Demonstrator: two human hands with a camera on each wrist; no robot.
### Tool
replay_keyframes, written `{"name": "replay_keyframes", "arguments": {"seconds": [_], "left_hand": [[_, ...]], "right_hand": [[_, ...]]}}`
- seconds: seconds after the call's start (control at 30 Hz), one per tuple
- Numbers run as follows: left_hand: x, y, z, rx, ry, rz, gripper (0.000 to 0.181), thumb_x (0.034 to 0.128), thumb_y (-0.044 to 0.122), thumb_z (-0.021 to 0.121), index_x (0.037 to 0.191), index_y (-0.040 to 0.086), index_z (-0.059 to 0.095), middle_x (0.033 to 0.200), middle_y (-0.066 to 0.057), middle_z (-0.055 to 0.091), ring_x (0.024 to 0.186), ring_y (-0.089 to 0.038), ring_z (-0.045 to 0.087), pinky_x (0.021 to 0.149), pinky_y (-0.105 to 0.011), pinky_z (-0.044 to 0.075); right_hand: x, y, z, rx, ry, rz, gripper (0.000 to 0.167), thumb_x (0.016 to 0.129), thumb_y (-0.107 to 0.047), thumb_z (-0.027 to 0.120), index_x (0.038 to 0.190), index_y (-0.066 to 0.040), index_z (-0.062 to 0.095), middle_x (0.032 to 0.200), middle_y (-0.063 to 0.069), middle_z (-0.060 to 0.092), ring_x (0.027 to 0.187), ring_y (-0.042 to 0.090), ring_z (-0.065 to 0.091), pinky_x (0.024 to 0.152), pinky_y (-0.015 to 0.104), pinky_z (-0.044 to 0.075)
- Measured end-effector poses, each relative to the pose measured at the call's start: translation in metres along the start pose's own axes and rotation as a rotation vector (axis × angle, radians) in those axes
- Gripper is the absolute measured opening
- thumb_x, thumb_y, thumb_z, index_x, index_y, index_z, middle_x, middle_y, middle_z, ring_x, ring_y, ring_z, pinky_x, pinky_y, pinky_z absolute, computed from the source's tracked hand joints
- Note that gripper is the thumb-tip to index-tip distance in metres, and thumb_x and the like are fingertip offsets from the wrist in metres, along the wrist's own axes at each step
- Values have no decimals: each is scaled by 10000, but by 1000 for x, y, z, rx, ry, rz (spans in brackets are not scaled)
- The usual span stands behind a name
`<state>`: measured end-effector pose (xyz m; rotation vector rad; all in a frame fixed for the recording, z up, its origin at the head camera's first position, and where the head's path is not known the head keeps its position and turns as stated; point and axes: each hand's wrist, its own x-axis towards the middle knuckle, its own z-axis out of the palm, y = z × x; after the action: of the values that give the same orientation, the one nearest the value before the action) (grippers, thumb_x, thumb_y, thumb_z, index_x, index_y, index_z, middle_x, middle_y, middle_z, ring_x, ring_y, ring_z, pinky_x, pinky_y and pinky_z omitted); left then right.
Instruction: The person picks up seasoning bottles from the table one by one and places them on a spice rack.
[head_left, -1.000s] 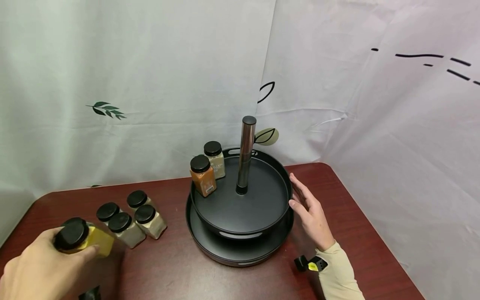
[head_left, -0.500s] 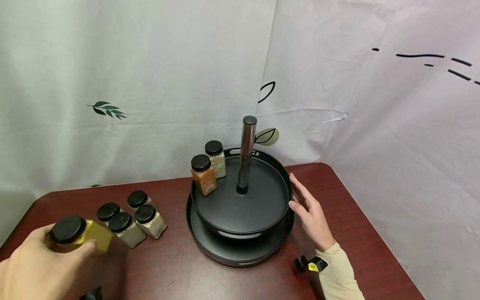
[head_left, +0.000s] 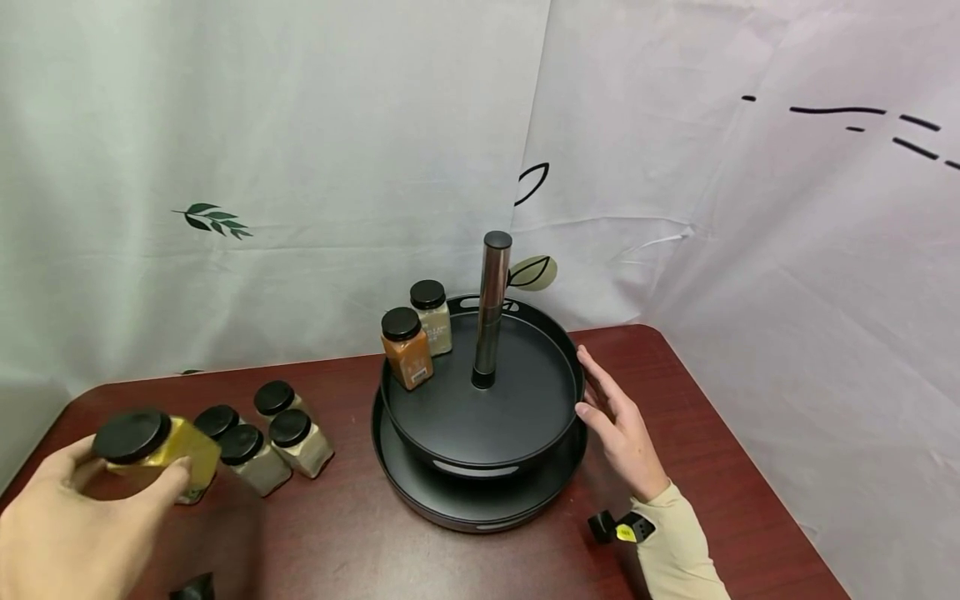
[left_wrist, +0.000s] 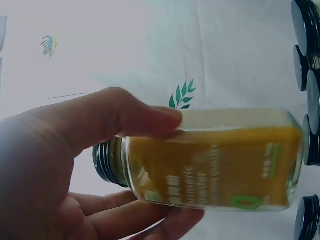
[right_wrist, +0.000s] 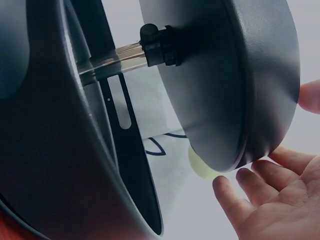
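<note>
A square jar of yellow turmeric powder [left_wrist: 220, 170] with a black lid is held between thumb and fingers of my left hand [head_left: 90, 517], raised over the table's left side and tilted. My right hand [head_left: 618, 425] touches the right outer wall of the upper tray [head_left: 525, 417] of a black two-tier stand, its fingers fairly straight. The right wrist view shows the fingertips [right_wrist: 227, 190] against that tier's edge. On the upper tray's left side stand an orange-brown spice jar [head_left: 407, 358] and a pale spice jar [head_left: 435, 327].
Several black-lidded jars of pale powder, such as the near jar [head_left: 307, 450], stand on the reddish-brown table [head_left: 330, 558] beside the left hand. A metal post [head_left: 491, 317] rises from the stand. The lower tray [head_left: 465, 504] sits beneath. A printed curtain [head_left: 337, 167] hangs behind.
My left hand has lifted the turmeric jar and shifted it slightly left, tipping its lid more toward the camera. The right hand and the stand look nearly unchanged.
</note>
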<state>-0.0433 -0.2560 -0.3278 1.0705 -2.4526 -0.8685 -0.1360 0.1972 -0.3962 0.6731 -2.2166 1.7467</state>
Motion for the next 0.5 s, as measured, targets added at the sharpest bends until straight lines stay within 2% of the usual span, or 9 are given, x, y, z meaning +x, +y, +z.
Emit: {"name": "replay_keyframes", "arguments": {"seconds": [0.17,0.4,0.47,0.5], "left_hand": [[-4,4,1,-75,53,-6,767,890,245,689,1533,-12,361,1461,-329,442,1353,-506,411,1084,-664,310],[-14,14,-1,-104,106,12,756,881,301,721,1522,37,420,1446,-290,477,1368,-477,408,1080,-660,314],[-18,18,-1,-123,134,39,723,866,299,746,1494,62,478,1410,-265,526,1351,-436,449,1086,-607,344],[-20,19,-1,-128,153,59,703,853,303,763,1471,76,517,1381,-250,559,1288,-340,532,1078,-525,376]], "right_hand": [[1,0,0,1,-7,1,590,1003,54,492,1563,-25,323,1636,65,277,1482,142,303,1136,211,314],[0,-1,0,5,-9,3,588,1007,51,486,1565,-31,320,1639,58,271,1487,144,291,1138,215,312],[0,0,0,6,-8,6,588,1006,51,486,1564,-27,320,1640,53,271,1487,144,290,1139,216,312],[0,0,0,5,-8,7,587,1006,50,486,1564,-27,320,1640,53,271,1488,148,290,1140,216,311]]}}
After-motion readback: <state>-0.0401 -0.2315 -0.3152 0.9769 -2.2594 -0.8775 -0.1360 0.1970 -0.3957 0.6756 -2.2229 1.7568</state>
